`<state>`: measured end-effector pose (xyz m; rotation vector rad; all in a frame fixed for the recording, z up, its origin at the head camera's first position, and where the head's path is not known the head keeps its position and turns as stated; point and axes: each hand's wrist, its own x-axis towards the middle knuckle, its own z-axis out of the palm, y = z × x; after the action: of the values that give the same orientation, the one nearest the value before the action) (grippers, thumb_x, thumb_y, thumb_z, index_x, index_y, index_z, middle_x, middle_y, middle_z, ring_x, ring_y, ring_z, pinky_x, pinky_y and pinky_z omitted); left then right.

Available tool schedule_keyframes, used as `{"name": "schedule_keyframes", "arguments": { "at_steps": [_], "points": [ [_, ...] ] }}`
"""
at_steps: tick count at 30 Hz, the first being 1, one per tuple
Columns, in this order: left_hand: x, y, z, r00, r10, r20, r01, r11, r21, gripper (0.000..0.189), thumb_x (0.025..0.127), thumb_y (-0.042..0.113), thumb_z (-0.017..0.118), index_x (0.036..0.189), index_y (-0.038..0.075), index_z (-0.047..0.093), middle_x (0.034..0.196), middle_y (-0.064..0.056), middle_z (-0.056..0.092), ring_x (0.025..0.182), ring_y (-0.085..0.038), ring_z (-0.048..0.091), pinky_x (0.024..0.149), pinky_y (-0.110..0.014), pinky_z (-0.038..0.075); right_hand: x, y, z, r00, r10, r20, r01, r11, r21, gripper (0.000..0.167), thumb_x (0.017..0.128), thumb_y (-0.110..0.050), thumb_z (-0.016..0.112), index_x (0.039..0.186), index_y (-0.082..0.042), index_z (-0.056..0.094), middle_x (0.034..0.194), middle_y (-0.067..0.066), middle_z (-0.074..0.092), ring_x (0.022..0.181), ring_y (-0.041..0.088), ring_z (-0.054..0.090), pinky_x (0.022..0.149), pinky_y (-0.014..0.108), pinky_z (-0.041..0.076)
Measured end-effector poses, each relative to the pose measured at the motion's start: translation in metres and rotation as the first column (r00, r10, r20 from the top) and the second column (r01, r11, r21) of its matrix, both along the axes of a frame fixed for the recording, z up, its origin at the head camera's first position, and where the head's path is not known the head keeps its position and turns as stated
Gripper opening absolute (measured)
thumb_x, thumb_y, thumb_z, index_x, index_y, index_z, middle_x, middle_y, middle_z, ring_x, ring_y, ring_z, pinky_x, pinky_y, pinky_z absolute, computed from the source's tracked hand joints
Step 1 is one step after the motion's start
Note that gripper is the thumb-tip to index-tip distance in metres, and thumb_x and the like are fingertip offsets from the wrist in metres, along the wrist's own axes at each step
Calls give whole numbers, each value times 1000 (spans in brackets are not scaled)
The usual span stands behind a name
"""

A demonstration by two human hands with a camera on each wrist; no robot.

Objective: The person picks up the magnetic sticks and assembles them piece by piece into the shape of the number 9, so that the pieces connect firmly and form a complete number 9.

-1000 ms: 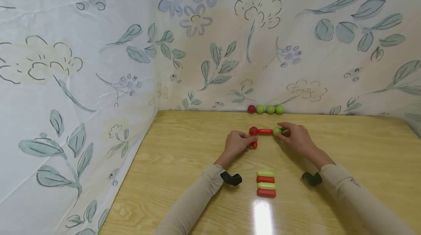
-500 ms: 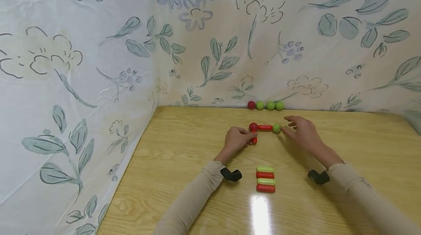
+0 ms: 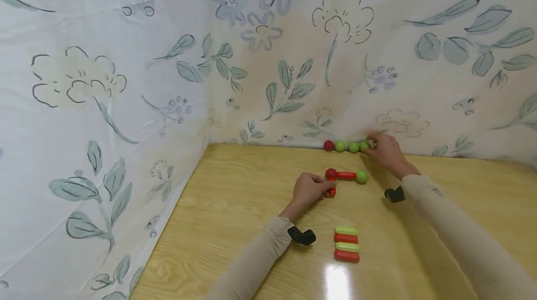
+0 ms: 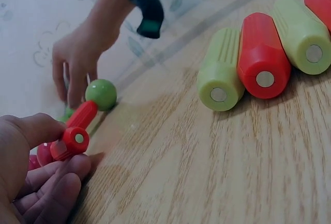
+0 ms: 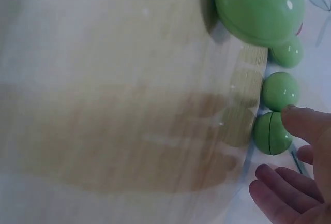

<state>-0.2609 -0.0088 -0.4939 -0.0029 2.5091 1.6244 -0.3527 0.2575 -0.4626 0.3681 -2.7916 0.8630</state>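
My left hand point(image 3: 308, 190) pinches a red magnetic rod point(image 4: 77, 138) between thumb and fingers, its round metal end facing the left wrist camera. That rod meets a red ball point(image 3: 331, 173), from which a second red rod point(image 3: 346, 175) runs right to a green ball point(image 3: 362, 177). At the back edge, my right hand point(image 3: 386, 150) reaches to the rightmost green ball point(image 5: 271, 133) of a row. The thumb overlaps this ball in the right wrist view, while the other fingers are spread below it.
The back row also has a red ball point(image 3: 328, 145) and two more green balls point(image 3: 354, 146), against the flowered cloth point(image 3: 260, 80). Nearer the front of the wooden table point(image 3: 235, 197) lie several rods side by side, alternating light green point(image 3: 347, 247) and red point(image 3: 346, 256).
My right hand has let go of the green ball on the joined piece and moved back to the row. My left hand keeps its pinch on the red rod. The head view has shifted slightly.
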Motion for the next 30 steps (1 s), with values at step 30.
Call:
{"name": "schedule_keyframes", "arguments": {
  "at_steps": [30],
  "points": [
    [-1, -2, 2, 1000, 8, -19, -9, 999, -50, 26, 82, 40, 83, 64, 24, 73, 55, 8, 65, 49, -6, 58, 46, -21, 42, 29, 14, 12, 995, 70, -64, -66, 995, 68, 33, 87, -7, 76, 110, 14, 67, 96, 28, 69, 83, 39, 66, 73, 56, 53]
  ]
}}
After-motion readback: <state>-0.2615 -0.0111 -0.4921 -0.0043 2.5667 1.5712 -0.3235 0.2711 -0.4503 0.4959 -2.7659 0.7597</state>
